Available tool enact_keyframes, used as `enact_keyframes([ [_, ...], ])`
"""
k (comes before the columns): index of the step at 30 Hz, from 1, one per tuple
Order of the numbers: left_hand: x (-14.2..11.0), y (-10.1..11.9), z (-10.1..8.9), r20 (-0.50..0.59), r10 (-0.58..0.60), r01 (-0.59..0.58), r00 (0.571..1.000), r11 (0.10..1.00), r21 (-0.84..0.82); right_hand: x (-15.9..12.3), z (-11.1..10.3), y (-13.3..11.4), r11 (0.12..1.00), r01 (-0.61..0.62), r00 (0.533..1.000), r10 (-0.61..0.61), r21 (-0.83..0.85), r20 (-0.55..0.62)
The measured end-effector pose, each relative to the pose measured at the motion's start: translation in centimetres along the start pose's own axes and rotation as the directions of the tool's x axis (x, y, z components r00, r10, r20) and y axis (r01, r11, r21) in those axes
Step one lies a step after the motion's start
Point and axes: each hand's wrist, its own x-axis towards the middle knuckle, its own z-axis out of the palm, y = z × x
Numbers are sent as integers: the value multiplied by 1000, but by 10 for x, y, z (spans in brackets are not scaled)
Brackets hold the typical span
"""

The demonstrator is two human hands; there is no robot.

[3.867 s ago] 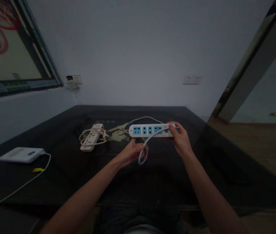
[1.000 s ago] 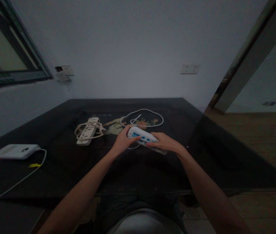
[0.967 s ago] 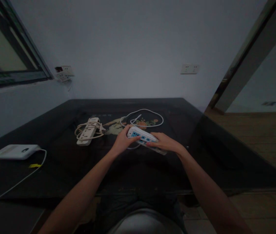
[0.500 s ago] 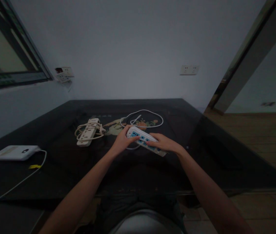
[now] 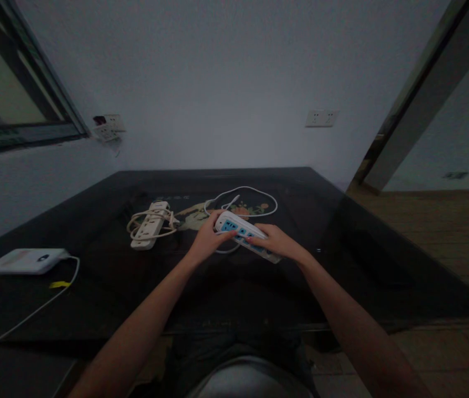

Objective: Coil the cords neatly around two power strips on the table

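Both hands grip a white power strip (image 5: 245, 225) with blue sockets, held at a slant over the dark table (image 5: 234, 293). Around its left end, my left hand (image 5: 209, 237) is closed, thumb on the socket face. My right hand (image 5: 278, 241) is closed on the strip toward its right end, thumb over the sockets. Fingers beneath the strip are hidden. A white cable (image 5: 274, 202) lies in a loop on the table behind it. To the left rests a second, cream power strip (image 5: 150, 231) with its cord wound around it.
A white power bank (image 5: 27, 261) with a cable attached sits at the table's left, near a yellow tag (image 5: 59, 284). A dark flat object (image 5: 378, 260) lies at the right. Wall sockets (image 5: 321, 118) are on the wall behind the table.
The power strip has tilted slightly in my hands, its right end a little higher and farther left. Both hands keep their hold; the other things have stayed put.
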Motion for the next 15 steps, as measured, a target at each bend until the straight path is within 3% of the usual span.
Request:
enact_keyframes([
  [5,-1,3,0,7,-19,20,1000,990,-142,0,-8,2,997,17,993,-7,78,-117],
  [9,-1,4,0,21,-59,61,998,992,-114,-2,-16,4,992,-30,978,54,123,-200],
  [15,-2,4,2,8,-31,32,999,973,-228,-6,-21,4,893,-126,961,217,432,-169],
])
